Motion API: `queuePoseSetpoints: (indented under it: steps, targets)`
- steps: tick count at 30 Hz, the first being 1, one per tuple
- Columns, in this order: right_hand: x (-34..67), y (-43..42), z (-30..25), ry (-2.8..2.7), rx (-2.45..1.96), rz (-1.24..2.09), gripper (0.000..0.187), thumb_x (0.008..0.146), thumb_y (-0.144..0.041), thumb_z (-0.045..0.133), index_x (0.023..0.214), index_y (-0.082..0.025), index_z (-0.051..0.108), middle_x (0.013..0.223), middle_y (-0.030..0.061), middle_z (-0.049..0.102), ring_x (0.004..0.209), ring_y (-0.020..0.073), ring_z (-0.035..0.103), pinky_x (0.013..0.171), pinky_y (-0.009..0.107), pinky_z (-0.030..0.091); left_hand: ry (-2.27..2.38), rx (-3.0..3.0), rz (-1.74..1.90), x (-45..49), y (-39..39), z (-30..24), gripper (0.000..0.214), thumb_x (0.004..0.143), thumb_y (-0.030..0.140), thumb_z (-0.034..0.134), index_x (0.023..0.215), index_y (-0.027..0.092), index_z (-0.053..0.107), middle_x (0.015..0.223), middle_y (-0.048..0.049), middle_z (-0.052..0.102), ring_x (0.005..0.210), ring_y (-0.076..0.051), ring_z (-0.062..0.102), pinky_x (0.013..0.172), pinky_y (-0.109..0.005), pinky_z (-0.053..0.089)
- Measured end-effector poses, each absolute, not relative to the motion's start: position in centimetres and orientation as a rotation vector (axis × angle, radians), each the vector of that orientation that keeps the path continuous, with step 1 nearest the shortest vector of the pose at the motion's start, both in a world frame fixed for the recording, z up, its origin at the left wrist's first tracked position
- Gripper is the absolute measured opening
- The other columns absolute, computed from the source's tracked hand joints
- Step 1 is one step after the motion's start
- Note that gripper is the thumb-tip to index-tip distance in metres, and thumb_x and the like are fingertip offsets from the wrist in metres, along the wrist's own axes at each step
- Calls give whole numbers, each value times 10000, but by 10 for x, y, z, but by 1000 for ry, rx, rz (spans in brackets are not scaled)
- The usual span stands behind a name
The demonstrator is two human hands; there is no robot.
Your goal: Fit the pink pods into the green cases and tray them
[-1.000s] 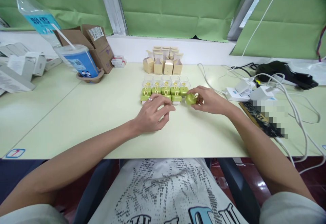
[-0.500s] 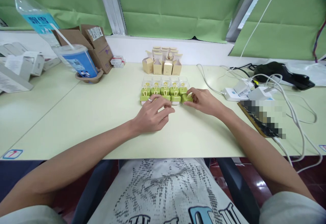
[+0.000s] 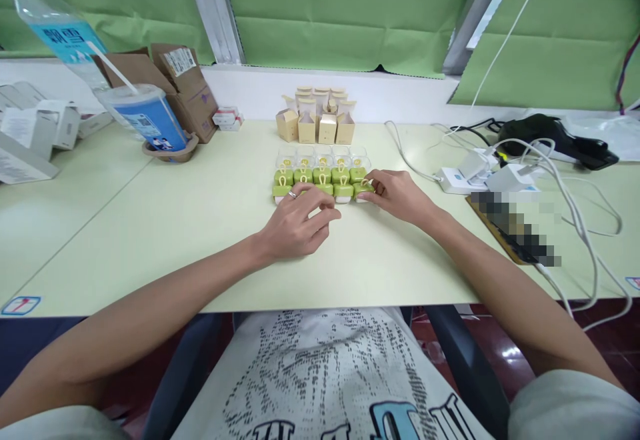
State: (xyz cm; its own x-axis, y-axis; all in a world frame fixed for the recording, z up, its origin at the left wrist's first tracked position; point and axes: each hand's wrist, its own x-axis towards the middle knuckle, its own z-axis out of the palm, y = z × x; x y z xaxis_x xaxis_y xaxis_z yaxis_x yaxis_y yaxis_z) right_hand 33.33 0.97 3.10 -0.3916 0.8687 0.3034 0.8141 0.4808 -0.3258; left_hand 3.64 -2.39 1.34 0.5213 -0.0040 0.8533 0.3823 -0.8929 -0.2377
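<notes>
The left hand (image 3: 299, 225) is loosely curled before the front row of green-topped cases (image 3: 343, 191), its thumb and index apart; whether it touches them I cannot tell. At that row's right end, the squat end case (image 3: 361, 189), no long axis evident, lies left of the nearer right hand (image 3: 401, 195), whose thumb and fingers pinch it

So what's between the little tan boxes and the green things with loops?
In the head view, a row of clear plastic containers lies between the tan boxes and the green looped cases.
</notes>
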Motion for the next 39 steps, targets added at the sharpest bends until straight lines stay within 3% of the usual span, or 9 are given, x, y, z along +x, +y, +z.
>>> queuePoseSetpoints:
  steps: [11, 16, 19, 23, 25, 28, 31, 35, 39]
  targets:
    - [329, 11, 25, -2246, -1406, 169, 599, 1095, -748, 620, 1200, -174, 756, 927, 142, 812, 745, 277, 712, 747, 398, 534, -317, -2446, -1334, 34, -22, 8, 358, 884, -8, 643, 1133, 247, 688, 1037, -42, 759, 885, -207, 686, 872, -420, 539]
    - [329, 10, 29, -2213, -1428, 212, 679, 1078, -802, 619, 1347, -185, 709, 914, 120, 832, 758, 292, 753, 778, 400, 548, -334, -2431, -1349, 36, -24, 9, 325, 916, 9, 644, 1129, 253, 679, 1031, -33, 770, 889, -200, 716, 875, -412, 558]
    - [332, 8, 36, -2166, -1483, 216, 720, 1122, -826, 486, 1363, -179, 689, 896, 110, 840, 744, 291, 769, 818, 411, 541, -429, -2428, -1519, 38, -23, 11, 251, 981, 71, 680, 1154, 253, 685, 1021, -21, 777, 894, -192, 724, 852, -388, 567]
    - [335, 6, 42, -2096, -1476, 275, 784, 1109, -905, 372, 1214, -203, 706, 855, 100, 829, 763, 286, 777, 857, 419, 552, -928, -2297, -2026, 24, 6, 8, 50, 1053, 235, 724, 1090, 266, 711, 1017, -10, 759, 892, -165, 697, 816, -330, 574]
    - [336, 7, 41, -2051, -1455, 282, 821, 1067, -962, 384, 1182, -216, 706, 934, 117, 840, 787, 280, 773, 850, 418, 563, -1291, -2064, -2316, 9, 33, 2, 146, 1000, 301, 797, 1118, 276, 715, 1147, -31, 765, 1004, -180, 712, 883, -328, 595]
    - [336, 10, 36, -1959, -1416, 253, 870, 1020, -1012, 410, 1248, -225, 704, 1123, 143, 831, 812, 258, 756, 861, 424, 579, -1745, -1741, -2723, -10, 70, -6, 224, 960, 390, 843, 1077, 274, 692, 1240, -44, 752, 1184, -202, 715, 1105, -348, 598]
    - [334, 12, 29, -1870, -1430, 333, 854, 1022, -1004, 429, 1288, -235, 687, 1163, 131, 811, 774, 232, 731, 827, 421, 575, -2040, -1598, -2951, -13, 81, -7, 278, 960, 459, 843, 1100, 269, 696, 1413, -62, 735, 1443, -218, 673, 1341, -380, 489]
    - [327, 10, 23, -1776, -1477, 573, 735, 1062, -919, 491, 1311, -244, 641, 1160, 98, 798, 663, 173, 671, 744, 380, 551, -2106, -1750, -3119, 3, 63, 5, 362, 1064, 485, 714, 1359, 276, 703, 1781, -44, 567, 1801, -175, 348, 1487, -303, 254]
    - [319, 7, 21, -1724, -1508, 635, 532, 1123, -740, 526, 1290, -242, 613, 1186, 89, 789, 651, 157, 663, 756, 371, 542, -2269, -1874, -3063, 15, 45, 20, 598, 1168, 544, 533, 1686, 244, 533, 1955, -26, 315, 1852, -168, 199, 1511, -307, 170]
